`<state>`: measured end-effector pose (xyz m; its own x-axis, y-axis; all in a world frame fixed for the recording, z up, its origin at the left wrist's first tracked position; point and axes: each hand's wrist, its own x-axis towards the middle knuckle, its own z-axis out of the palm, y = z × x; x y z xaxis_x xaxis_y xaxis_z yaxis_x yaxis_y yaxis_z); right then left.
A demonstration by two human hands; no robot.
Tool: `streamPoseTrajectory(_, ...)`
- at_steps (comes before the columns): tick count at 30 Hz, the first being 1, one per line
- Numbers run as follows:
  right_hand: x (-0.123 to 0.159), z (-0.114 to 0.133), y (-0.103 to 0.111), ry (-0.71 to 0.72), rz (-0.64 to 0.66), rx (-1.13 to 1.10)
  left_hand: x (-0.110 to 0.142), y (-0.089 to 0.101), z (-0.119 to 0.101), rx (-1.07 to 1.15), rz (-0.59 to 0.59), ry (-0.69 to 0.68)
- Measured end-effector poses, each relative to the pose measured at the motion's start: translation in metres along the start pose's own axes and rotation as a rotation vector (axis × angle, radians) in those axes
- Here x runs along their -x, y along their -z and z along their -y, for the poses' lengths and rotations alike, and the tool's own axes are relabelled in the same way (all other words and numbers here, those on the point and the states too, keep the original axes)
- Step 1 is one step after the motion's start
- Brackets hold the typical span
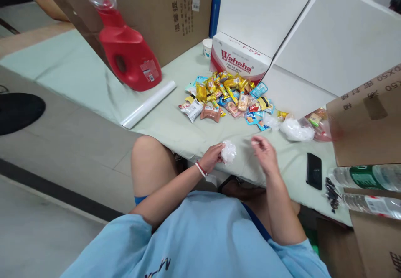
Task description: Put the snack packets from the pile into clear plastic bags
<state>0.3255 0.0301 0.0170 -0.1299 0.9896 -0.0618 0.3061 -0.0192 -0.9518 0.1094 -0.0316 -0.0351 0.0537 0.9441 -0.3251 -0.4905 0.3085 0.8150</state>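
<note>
At the table's near edge, my left hand is closed on a crumpled wad of clear plastic film. To its right, a short gap away, my right hand hovers with fingers loosely bent and apart, nothing visible in them; the fingertips are slightly blurred. Beyond both hands lies a pile of small wrapped snacks in yellow, blue, red and brown packets. More crumpled clear plastic rests right of the pile, beside a reddish clear bag with packets in it.
A roll of clear film and a red jug are at left. Behind the snacks stand a Wahaha box, a paper cup and white panels. A black phone and plastic bottles lie at right, near a cardboard box.
</note>
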Motion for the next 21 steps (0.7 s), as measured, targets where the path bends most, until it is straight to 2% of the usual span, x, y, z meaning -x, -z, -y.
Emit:
streamPoseTrajectory(3, 0.025, -0.01, -0.043, 0.009, 0.097, -0.002, -0.002, 0.001, 0.005, -0.045, -0.01, -0.01)
streamPoseTrajectory(5, 0.032, -0.02, -0.052, -0.043, 0.059, -0.059, -0.003, 0.006, 0.007, -0.074, -0.052, -0.023)
streamPoseTrajectory(7, 0.034, -0.026, -0.046, -0.099, -0.041, -0.12, -0.005, 0.012, 0.008, -0.087, -0.101, -0.037)
streamPoseTrajectory(9, 0.035, -0.028, -0.038, -0.123, -0.07, -0.139, -0.006, 0.015, 0.009, -0.088, -0.121, -0.051)
streamPoseTrajectory(13, 0.04, -0.023, -0.043, -0.082, 0.095, -0.068, -0.003, 0.003, 0.012, -0.079, -0.059, -0.062)
streamPoseTrajectory(15, 0.041, -0.021, -0.051, -0.089, 0.099, -0.094, -0.001, -0.002, 0.014, -0.077, -0.045, -0.059)
streamPoseTrajectory(18, 0.04, -0.018, -0.05, -0.17, 0.012, -0.267, -0.001, 0.0, 0.014, -0.087, -0.097, -0.049)
streamPoseTrajectory(21, 0.038, -0.014, -0.032, -0.242, 0.029, -0.471, -0.001, 0.012, 0.008, -0.114, -0.115, -0.03)
